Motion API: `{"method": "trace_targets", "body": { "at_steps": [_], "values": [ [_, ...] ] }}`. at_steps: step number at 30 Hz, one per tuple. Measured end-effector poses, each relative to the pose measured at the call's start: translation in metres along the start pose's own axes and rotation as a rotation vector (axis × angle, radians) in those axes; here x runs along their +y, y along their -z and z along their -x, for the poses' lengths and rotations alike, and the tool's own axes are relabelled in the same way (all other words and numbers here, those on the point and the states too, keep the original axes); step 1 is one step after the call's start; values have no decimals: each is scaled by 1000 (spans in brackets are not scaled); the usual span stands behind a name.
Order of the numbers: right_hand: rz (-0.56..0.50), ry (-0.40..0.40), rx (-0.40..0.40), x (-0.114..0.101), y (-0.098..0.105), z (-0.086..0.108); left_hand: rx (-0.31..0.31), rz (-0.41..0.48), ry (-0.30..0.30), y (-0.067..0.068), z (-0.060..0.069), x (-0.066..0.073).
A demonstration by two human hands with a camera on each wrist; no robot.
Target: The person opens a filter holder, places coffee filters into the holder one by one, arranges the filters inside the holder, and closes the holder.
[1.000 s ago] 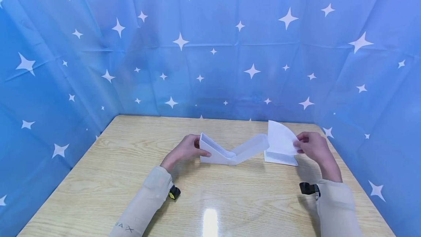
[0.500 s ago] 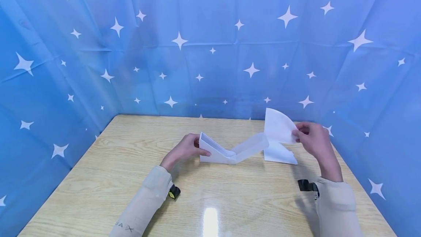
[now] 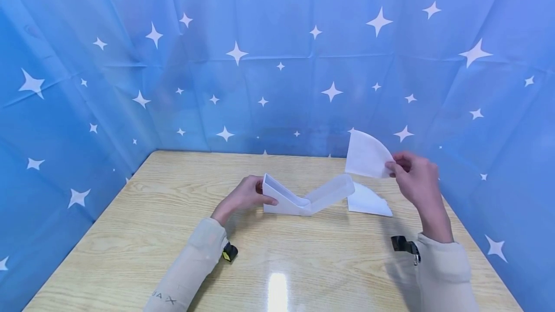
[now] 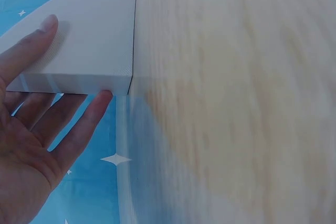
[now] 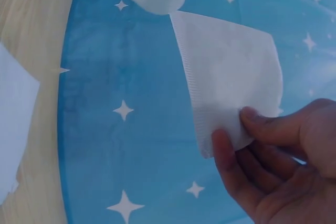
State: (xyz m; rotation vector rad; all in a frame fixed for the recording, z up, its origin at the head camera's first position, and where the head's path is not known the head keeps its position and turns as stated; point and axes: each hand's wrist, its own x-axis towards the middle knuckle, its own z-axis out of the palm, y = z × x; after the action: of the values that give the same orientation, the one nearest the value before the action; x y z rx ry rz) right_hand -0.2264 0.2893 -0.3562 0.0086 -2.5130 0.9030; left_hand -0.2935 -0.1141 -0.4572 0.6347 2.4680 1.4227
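Note:
In the head view, my left hand point(image 3: 243, 194) grips the closed end of a white case point(image 3: 282, 203), thumb on its near side. A translucent lid point(image 3: 331, 194) hangs open to the right, tilted upward. My right hand point(image 3: 418, 179) pinches one white coffee filter point(image 3: 367, 155) by its right corner, up in the air. Below it, more white filter paper point(image 3: 366, 200) lies on the table beside the lid's end; how many sheets cannot be told. Seen from the right wrist, the held filter point(image 5: 231, 72) has a crimped seam along one side.
The wooden table point(image 3: 173, 264) extends around both hands, with a bright light reflection near the front. A blue star-patterned curtain point(image 3: 277, 85) stands behind the table and along its sides. Each wrist carries a small black camera mount point(image 3: 403, 244).
My right hand has lifted the pinched filter up off the lower filter paper, and a gap now shows between them. The left hand and the case have stayed put.

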Motion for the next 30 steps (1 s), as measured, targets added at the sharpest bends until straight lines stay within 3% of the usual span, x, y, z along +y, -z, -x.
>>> {"method": "trace_targets", "body": {
  "at_steps": [9, 17, 30],
  "values": [
    [-21, 151, 106, -19, -2, 4, 7, 8, 4, -1, 0, 3],
    [-46, 244, 119, -31, -12, 5, 7, 6, -6, 0, 0, 2],
    [-56, 318, 94, -45, -39, 9, 1, 16, -4, 0, 1, 2]
  ]
}}
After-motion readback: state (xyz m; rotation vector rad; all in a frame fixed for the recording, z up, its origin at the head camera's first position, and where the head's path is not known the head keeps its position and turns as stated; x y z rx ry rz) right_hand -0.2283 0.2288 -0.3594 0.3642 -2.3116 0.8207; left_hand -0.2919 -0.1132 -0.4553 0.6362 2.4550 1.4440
